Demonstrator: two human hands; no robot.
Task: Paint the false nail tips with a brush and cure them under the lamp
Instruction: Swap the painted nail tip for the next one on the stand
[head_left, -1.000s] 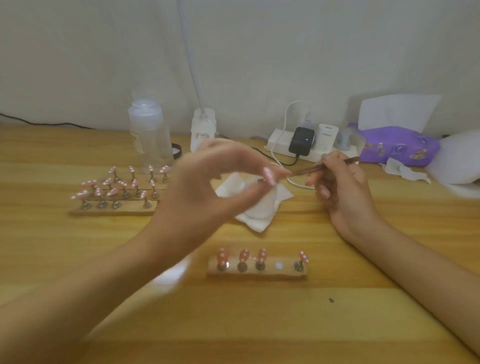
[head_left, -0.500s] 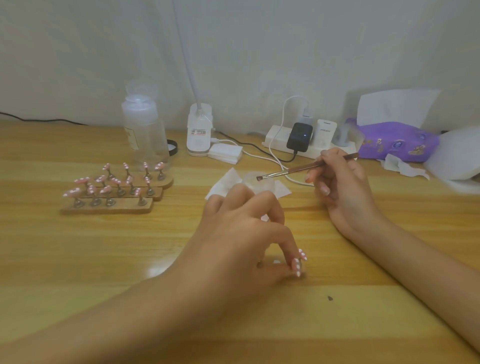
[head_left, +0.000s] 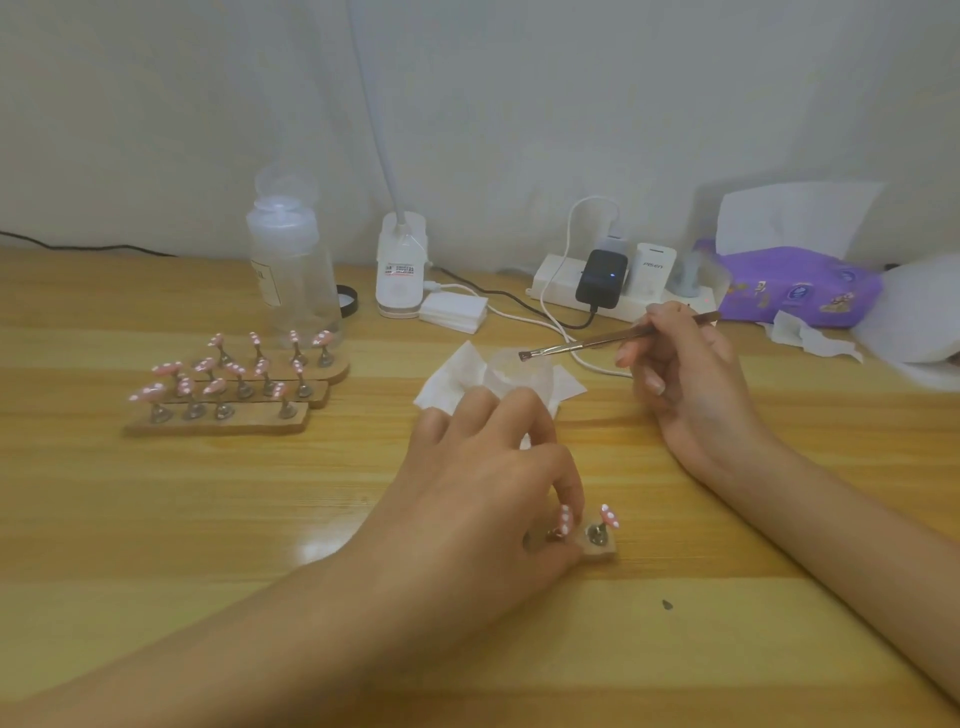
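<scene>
Pink tip (head_left: 565, 519): pinched, it seems, by the left grip (head_left: 483, 499) at the stand (head_left: 605, 552), near the counter (head_left: 208, 519) front edge.
Brush (head_left: 597, 344): clasped in the right grip (head_left: 691, 384), bristles over the tissue (head_left: 447, 379), mid-counter.

Two hands are over the table (head_left: 156, 519), the left hand (head_left: 483, 499) and the right hand (head_left: 691, 384), and the right holds the one brush (head_left: 587, 343). I count four wooden strips: three (head_left: 218, 427) packed together on the left, and one near strip (head_left: 605, 553) mostly under the left hand. The three carry about thirteen pink dotted tips (head_left: 214, 385), four, five and four by row, though blur leaves that unsure. On the near strip two show: one standing tip (head_left: 609, 514) and one nail tip (head_left: 565, 517) pinched by the left hand. At the back stand one clear bottle (head_left: 291, 280), one lamp (head_left: 399, 270), one power strip (head_left: 556, 283), one purple tissue pack (head_left: 795, 286) and one black lid (head_left: 348, 301).
</scene>
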